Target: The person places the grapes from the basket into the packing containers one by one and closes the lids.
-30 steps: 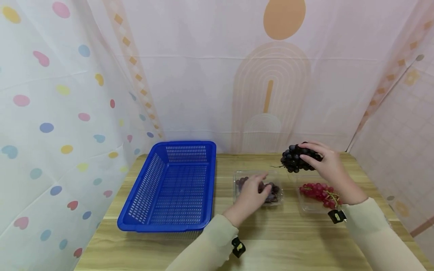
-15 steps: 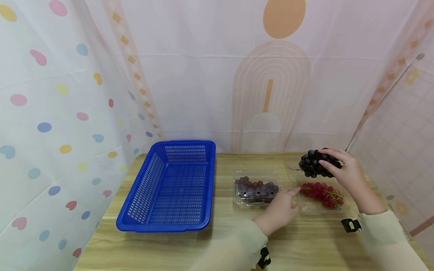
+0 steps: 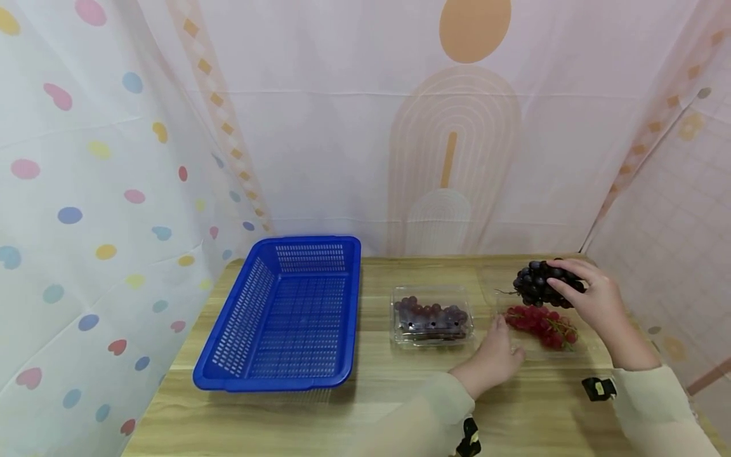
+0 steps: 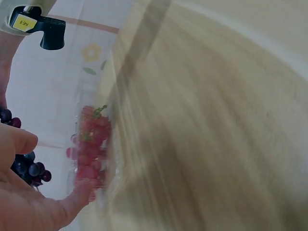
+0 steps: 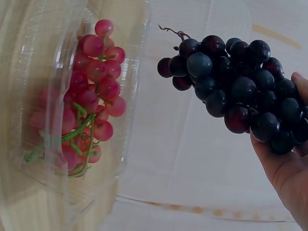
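A bunch of dark grapes (image 3: 539, 284) is gripped by my right hand (image 3: 596, 295), thumb and fingers round it, held up above a clear plastic box (image 3: 548, 353). In that box lie red grapes (image 3: 533, 322) with green stems, seen close in the right wrist view. The dark bunch has a thin curled stem (image 5: 175, 32) at its end. My left hand (image 3: 492, 358) is at the left side of this box, fingers extended and holding nothing, fingertips right at its edge. A second clear box (image 3: 400, 336), lidded, with purple grapes (image 3: 432, 311) inside, stands just left of that hand.
A blue perforated plastic basket (image 3: 202, 374) stands on the left of the wooden table (image 3: 377, 406). Patterned cloth curtains (image 3: 320, 158) rise behind the table and along both sides.
My left hand has left the purple grapes' box and moved right to the red grapes' box. My right hand has carried the dark grapes rightward and slightly lower, over the red ones.
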Action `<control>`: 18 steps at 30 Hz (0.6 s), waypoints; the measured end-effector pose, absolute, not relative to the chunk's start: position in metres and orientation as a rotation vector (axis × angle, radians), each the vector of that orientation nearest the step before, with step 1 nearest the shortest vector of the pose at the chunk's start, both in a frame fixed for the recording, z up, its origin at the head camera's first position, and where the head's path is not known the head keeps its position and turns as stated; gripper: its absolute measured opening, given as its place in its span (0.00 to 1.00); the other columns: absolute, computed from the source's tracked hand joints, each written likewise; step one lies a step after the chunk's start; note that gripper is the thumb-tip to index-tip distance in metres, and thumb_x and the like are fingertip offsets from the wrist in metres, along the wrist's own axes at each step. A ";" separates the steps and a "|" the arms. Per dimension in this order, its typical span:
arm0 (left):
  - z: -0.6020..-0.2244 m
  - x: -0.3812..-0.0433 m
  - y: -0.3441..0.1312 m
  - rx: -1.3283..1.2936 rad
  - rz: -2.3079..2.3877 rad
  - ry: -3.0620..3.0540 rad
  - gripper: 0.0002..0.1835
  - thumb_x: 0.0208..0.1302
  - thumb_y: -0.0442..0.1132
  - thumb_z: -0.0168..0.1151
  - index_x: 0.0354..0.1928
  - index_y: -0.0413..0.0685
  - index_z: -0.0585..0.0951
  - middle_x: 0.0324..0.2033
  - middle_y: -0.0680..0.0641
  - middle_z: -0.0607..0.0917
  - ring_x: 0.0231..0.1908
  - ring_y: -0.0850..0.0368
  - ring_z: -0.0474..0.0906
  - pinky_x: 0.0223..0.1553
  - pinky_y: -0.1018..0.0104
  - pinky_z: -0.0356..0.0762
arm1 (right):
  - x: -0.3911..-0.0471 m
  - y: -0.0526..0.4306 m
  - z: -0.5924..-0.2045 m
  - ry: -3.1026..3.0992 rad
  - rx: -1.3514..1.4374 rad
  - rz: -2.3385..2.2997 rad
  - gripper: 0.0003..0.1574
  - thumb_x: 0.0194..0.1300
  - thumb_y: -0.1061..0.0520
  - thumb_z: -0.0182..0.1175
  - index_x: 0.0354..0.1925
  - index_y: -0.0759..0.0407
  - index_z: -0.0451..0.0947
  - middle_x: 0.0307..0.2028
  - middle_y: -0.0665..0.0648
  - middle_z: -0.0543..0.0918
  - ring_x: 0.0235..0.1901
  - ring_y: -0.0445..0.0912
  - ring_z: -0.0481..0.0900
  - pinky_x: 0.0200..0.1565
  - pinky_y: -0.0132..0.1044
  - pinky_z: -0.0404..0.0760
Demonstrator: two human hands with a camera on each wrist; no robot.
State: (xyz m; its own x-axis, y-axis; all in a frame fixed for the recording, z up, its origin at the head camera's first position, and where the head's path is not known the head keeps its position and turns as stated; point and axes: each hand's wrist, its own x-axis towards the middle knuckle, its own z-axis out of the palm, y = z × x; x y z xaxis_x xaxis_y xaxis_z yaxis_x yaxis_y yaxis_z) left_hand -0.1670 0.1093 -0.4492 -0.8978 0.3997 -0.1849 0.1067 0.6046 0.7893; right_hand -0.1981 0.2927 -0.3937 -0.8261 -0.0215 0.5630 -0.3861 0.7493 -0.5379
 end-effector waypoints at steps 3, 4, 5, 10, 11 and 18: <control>-0.456 -0.165 0.113 0.302 1.316 2.400 0.41 0.67 0.45 0.55 0.74 0.45 0.45 0.73 0.44 0.53 0.70 0.52 0.53 0.68 0.63 0.55 | -0.197 0.295 -0.396 -2.422 0.305 0.897 0.18 0.59 0.58 0.66 0.49 0.57 0.81 0.51 0.66 0.80 0.51 0.21 0.65 0.48 0.61 0.69; -0.458 -0.165 0.114 0.283 1.347 2.374 0.42 0.67 0.44 0.55 0.74 0.46 0.43 0.73 0.43 0.52 0.71 0.51 0.53 0.69 0.62 0.55 | -0.196 0.295 -0.396 -2.431 0.306 0.898 0.18 0.60 0.58 0.65 0.49 0.57 0.81 0.51 0.67 0.79 0.53 0.27 0.68 0.48 0.61 0.69; -0.460 -0.164 0.115 0.266 1.369 2.363 0.42 0.67 0.44 0.55 0.75 0.47 0.42 0.73 0.42 0.52 0.70 0.50 0.53 0.69 0.61 0.55 | -0.195 0.296 -0.397 -2.441 0.307 0.901 0.18 0.60 0.58 0.65 0.49 0.57 0.81 0.51 0.68 0.79 0.54 0.34 0.71 0.48 0.62 0.69; -0.468 -0.160 0.113 0.219 1.428 2.293 0.41 0.69 0.47 0.53 0.75 0.47 0.43 0.73 0.41 0.50 0.71 0.46 0.49 0.69 0.56 0.53 | -0.192 0.297 -0.398 -2.535 0.300 0.976 0.19 0.62 0.56 0.63 0.52 0.58 0.79 0.55 0.70 0.75 0.55 0.67 0.69 0.49 0.67 0.66; -0.469 -0.159 0.112 0.201 1.433 2.284 0.40 0.69 0.48 0.53 0.74 0.46 0.45 0.72 0.41 0.52 0.71 0.46 0.50 0.69 0.55 0.53 | -0.191 0.297 -0.399 -2.544 0.302 0.987 0.19 0.62 0.56 0.63 0.52 0.58 0.79 0.56 0.71 0.74 0.55 0.68 0.68 0.50 0.67 0.66; -0.480 -0.160 0.114 0.110 1.684 2.103 0.19 0.71 0.42 0.50 0.57 0.42 0.62 0.42 0.40 0.78 0.36 0.42 0.81 0.34 0.63 0.74 | -0.190 0.297 -0.406 -2.565 0.332 0.971 0.19 0.63 0.56 0.63 0.52 0.57 0.79 0.55 0.70 0.76 0.54 0.67 0.70 0.48 0.66 0.68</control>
State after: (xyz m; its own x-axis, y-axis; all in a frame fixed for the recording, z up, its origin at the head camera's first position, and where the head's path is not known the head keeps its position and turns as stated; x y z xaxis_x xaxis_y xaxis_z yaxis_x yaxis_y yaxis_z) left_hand -0.1604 0.1137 -0.4799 -0.8994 0.3293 -0.2874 -0.2085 0.2546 0.9443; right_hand -0.1901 0.2970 -0.4063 -0.9012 -0.0855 0.4248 -0.3453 0.7340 -0.5847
